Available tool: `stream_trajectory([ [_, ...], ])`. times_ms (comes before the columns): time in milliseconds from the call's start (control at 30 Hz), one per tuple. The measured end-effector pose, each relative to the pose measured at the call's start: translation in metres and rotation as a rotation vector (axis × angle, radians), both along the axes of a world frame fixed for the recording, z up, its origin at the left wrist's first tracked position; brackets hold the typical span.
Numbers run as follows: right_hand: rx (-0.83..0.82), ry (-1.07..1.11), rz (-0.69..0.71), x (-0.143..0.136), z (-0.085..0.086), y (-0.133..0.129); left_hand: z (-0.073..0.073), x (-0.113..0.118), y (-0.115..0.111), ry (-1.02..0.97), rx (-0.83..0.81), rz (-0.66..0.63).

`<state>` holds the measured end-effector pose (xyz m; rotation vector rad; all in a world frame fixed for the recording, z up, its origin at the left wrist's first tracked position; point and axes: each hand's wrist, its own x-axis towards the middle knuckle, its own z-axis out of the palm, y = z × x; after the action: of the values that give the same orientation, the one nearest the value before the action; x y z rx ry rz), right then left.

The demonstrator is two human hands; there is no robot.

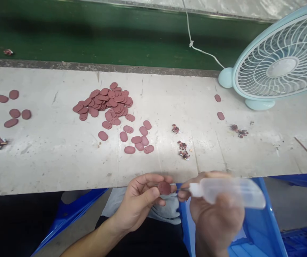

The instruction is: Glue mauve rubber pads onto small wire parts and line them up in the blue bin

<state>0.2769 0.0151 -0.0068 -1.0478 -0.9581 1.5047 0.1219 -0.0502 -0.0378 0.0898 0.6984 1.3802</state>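
- Nearer the person than the heap of discs, and to its right, the left hand pinches one oval disc between thumb and fingers, at their tips.
- Farther right of the heap, the right hand is wrapped around a squeeze bottle, nozzle toward the held disc; blur hides whether the tip touches.
- That disc is flat, matte and dull red-brown, round-edged like those heaped.
- Smooth, milky, see-through plastic forms the bottle, with a whiter neck.
- Between heap and hands, loose discs lie flat, some overlapping, a few pitted with small holes.
- Right of the heap sit small brown figures, knobbly and irregular.
- Beneath the heap, the pale bench is smooth but scuffed and stained.
- Far right of the heap stands a light-blue fan with a ribbed grille.
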Motion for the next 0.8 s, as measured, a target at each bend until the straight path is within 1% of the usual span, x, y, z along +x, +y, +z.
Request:
stream_trajectory([
  [67, -0.145, 0.271, -0.023, 0.01, 0.006, 0.028, 0.0, -0.002, -0.001, 0.002, 0.008, -0.006],
  [133, -0.36, 0.634, -0.052, 0.026, 0.0, 0.059, -0.001, -0.003, -0.002, -0.003, 0.021, -0.005],
  [200, -0.572, 1.072, -0.154, 0.045, -0.014, 0.088, -0.001, -0.004, -0.002, -0.01, 0.031, -0.001],
  [267, -0.724, 1.476, -0.307, 0.061, -0.032, 0.11, -0.001, -0.005, -0.002, -0.006, 0.031, 0.0],
  [300, -0.763, 1.609, -0.367, 0.067, -0.04, 0.118, -0.002, -0.006, -0.003, 0.0, 0.026, 0.0],
  [333, -0.781, 1.679, -0.377, 0.072, -0.046, 0.122, -0.003, -0.007, -0.003, 0.007, 0.018, 0.001],
  [367, -0.777, 1.685, -0.322, 0.074, -0.049, 0.122, -0.003, -0.008, -0.004, 0.015, 0.009, 0.002],
  [400, -0.735, 1.617, -0.22, 0.075, -0.05, 0.119, -0.004, -0.009, -0.004, 0.022, 0.002, 0.004],
  [433, -0.655, 1.463, -0.103, 0.073, -0.048, 0.113, -0.004, -0.01, -0.005, 0.029, -0.004, 0.007],
  [467, -0.534, 1.198, -0.005, 0.069, -0.044, 0.105, -0.004, -0.012, -0.005, 0.036, -0.009, 0.012],
  [500, -0.387, 0.865, 0.056, 0.064, -0.039, 0.095, -0.004, -0.013, -0.006, 0.043, -0.014, 0.016],
  [567, -0.123, 0.205, 0.075, 0.048, -0.027, 0.075, -0.004, -0.016, -0.006, 0.057, -0.025, 0.023],
  [600, -0.021, -0.095, 0.084, 0.039, -0.022, 0.067, -0.004, -0.017, -0.006, 0.062, -0.032, 0.024],
  [667, 0.133, -0.587, 0.166, 0.023, -0.015, 0.058, -0.003, -0.018, -0.005, 0.068, -0.04, 0.026],
  [733, 0.263, -0.98, 0.282, 0.012, -0.012, 0.059, -0.003, -0.018, -0.005, 0.07, -0.043, 0.031],
  [767, 0.311, -1.119, 0.324, 0.009, -0.012, 0.061, -0.003, -0.018, -0.005, 0.069, -0.044, 0.036],
  [800, 0.331, -1.188, 0.349, 0.009, -0.012, 0.064, -0.003, -0.018, -0.005, 0.07, -0.046, 0.04],
])
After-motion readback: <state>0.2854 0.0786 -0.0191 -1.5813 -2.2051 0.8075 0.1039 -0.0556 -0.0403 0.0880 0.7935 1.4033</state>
